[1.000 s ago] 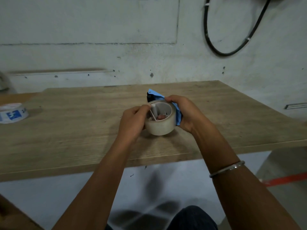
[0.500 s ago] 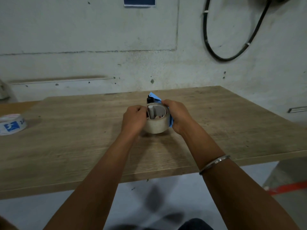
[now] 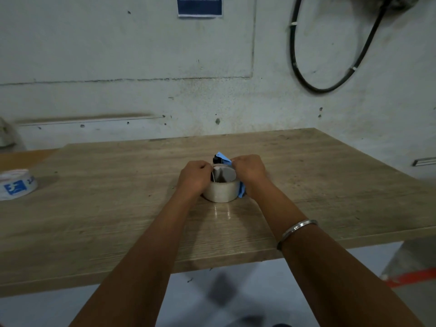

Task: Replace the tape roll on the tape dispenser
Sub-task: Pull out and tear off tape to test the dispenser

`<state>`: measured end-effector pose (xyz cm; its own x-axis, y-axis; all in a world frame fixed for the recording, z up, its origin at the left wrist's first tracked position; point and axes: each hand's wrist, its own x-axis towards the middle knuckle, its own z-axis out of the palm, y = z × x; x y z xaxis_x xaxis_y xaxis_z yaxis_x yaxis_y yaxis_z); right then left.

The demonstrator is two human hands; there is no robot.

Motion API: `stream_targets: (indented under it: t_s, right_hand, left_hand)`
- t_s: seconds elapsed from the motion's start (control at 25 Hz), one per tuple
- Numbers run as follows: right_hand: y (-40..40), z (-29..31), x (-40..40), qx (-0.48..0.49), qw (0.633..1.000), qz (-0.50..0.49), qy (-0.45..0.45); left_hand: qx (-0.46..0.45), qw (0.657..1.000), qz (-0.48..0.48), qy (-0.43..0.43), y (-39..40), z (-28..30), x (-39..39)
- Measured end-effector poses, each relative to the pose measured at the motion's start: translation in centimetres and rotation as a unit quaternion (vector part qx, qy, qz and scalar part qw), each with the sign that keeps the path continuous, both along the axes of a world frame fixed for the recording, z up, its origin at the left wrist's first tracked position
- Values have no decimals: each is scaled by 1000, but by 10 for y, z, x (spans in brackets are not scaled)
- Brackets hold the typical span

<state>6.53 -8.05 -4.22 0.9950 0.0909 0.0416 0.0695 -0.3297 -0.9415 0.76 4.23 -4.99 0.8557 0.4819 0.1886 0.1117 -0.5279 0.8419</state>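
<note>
A clear tape roll (image 3: 221, 191) sits in the middle of the wooden table (image 3: 330, 185), mounted against a blue tape dispenser (image 3: 223, 157) whose blue plate and black part show behind and to the right of the roll. My left hand (image 3: 194, 178) grips the roll's left side with fingers at its upper rim. My right hand (image 3: 250, 172) holds the dispenser from the right, its fingertips at the roll's top edge. The dispenser's lower body is hidden by the roll and my hands.
A second tape roll (image 3: 16, 186), white with blue print, lies at the table's far left. A black cable loop (image 3: 330, 67) hangs on the concrete wall behind. The table's front edge is close to my forearms.
Both hands have carried the roll and dispenser away from me toward the table's middle and down onto its surface. The roll now stands more upright.
</note>
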Motion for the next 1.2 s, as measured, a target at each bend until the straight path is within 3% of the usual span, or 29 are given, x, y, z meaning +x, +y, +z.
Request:
stream_targets:
  t_s: [0.08, 0.24, 0.48, 0.8, 1.2]
  right_hand:
    - [-2, -2, 0, 39, 999, -21, -11]
    - [-9, 4, 2, 13, 1000, -11, -11]
    - [-11, 2, -3, -21, 999, -5, -47]
    - [-15, -2, 3, 75, 997, -11, 29]
    - [-10, -3, -17, -21, 998, -53, -39]
  left_hand:
    - [-7, 1000, -5, 1, 2, -1, -1]
    - [-65, 998, -16, -6, 8, 11, -16]
    - [-42, 984, -154, 83, 15, 11, -35]
    - [-49, 982, -175, 48, 21, 5, -34]
    - [-69, 991, -116, -1, 10, -2, -39]
